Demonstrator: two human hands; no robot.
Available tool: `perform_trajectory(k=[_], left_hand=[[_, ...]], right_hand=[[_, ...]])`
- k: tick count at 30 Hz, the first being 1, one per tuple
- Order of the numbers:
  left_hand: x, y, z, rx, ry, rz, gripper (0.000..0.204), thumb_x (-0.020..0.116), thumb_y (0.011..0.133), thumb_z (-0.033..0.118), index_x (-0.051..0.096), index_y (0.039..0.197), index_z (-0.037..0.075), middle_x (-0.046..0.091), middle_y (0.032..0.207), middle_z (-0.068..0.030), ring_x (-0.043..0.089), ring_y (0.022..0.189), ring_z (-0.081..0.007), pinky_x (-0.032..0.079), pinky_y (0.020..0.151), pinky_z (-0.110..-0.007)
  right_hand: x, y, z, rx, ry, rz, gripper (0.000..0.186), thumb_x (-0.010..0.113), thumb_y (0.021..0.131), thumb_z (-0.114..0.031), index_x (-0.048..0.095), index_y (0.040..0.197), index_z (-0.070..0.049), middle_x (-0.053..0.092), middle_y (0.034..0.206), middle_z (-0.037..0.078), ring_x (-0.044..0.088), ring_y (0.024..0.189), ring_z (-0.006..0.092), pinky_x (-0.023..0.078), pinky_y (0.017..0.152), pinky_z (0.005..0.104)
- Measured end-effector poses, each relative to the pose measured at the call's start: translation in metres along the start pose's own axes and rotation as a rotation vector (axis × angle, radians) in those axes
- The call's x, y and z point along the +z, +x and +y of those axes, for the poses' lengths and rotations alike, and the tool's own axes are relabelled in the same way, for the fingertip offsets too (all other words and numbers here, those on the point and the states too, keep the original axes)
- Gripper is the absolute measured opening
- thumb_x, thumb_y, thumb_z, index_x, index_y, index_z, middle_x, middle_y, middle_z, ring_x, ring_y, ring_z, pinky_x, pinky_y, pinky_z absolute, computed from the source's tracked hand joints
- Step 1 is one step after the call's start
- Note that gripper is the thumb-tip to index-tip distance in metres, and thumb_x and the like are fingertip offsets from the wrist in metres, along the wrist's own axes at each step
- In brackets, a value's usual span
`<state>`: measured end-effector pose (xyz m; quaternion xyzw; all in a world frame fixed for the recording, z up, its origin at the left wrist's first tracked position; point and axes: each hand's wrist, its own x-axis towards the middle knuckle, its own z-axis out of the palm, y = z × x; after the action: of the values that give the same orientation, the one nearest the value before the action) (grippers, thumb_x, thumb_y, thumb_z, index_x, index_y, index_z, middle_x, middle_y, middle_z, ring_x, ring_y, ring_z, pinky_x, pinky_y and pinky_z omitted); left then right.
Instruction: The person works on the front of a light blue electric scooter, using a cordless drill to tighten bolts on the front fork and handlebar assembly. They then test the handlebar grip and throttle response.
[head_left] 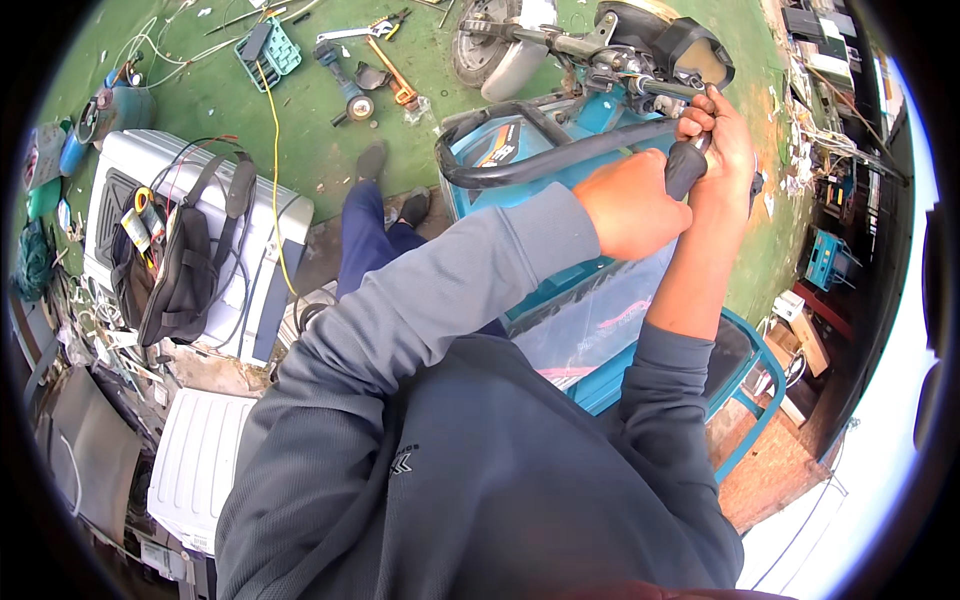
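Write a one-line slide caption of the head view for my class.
Left hand and right hand meet at a black handle above a blue vehicle; tools lie on green floor.

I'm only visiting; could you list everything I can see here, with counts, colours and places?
Handle grip: one, black, upper right
Vehicle: one, teal, centre to upper right
Wheel: one, dark tyre, top centre
Angle grinder: one, dark bluish, floor, upper left
Adjustable wrench: one, silver, above grinder
Pipe wrench: one, orange, right of grinder
Tool case: one, teal, upper left
Cable: one, yellow, below case
Large box: one, silver-white, left
Bag: one, black, on large box
Ribbed box: one, white, lower left
Edge clutter: too small to count
Legs: two, navy trousers, upper middle
Hands: two, bare, upper right; left hand on grip, right hand beside it
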<state>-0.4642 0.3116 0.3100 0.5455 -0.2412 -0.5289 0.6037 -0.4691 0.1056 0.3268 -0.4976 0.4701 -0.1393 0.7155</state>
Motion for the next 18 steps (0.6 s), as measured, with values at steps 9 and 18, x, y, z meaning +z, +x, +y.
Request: perform_trajectory(k=[9,18], left_hand=[[0.073,-0.034,-0.064,0.085,-0.196,0.182,0.049,0.066,0.086,0.021,0.045,0.124,-0.003,0.059,0.072,-0.0152,0.062,0.068,-0.0276,0.046,0.062,-0.041],[0.029,-0.017,-0.026,0.019,-0.324,0.032,0.053,0.059,0.083,0.017,0.044,0.124,-0.013,0.063,0.100,-0.0296,0.066,0.095,-0.0362,0.051,0.080,-0.043]], right_hand=[[-0.012,-0.060,0.040,-0.189,-0.455,0.027,0.048,0.052,0.102,-0.022,0.040,0.147,-0.007,0.040,0.070,0.000,0.037,0.050,0.0078,0.037,0.044,0.0275],[0.004,-0.099,0.049,-0.118,-0.215,0.073,0.047,0.055,0.100,-0.028,0.043,0.138,-0.002,0.053,0.077,0.005,0.057,0.067,0.0189,0.050,0.061,0.0356]])
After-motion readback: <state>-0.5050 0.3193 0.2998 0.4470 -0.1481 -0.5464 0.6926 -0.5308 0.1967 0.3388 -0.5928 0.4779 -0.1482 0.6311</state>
